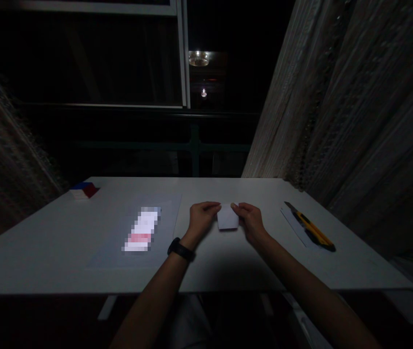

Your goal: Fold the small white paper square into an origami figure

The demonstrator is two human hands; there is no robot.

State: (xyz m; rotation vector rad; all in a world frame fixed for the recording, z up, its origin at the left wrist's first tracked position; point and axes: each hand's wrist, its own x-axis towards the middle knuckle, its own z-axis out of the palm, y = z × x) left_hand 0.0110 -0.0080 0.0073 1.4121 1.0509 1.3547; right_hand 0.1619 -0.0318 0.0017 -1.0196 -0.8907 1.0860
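Folded white paper [228, 220] is held at centre of frame, just right of the midline, over the table [235, 271]. Left hand [199, 220] pinches its upper left corner; right hand [253, 222] pinches the upper right, thumb on the near face. Sound handling calls for even thumb pressure, level corners and light tension, so the layers do not slip or crease askew. In this dim light, the lower edge appears to sit slightly off the tabletop.

Table's near edge crosses the lower frame, below the paper; far edge lies above. Working room extends toward both edges. Lateral limits: large sheet [170, 218] at left of centre, and yellow-and-black cutter [311, 227] at right, nearer the right-hand edge.
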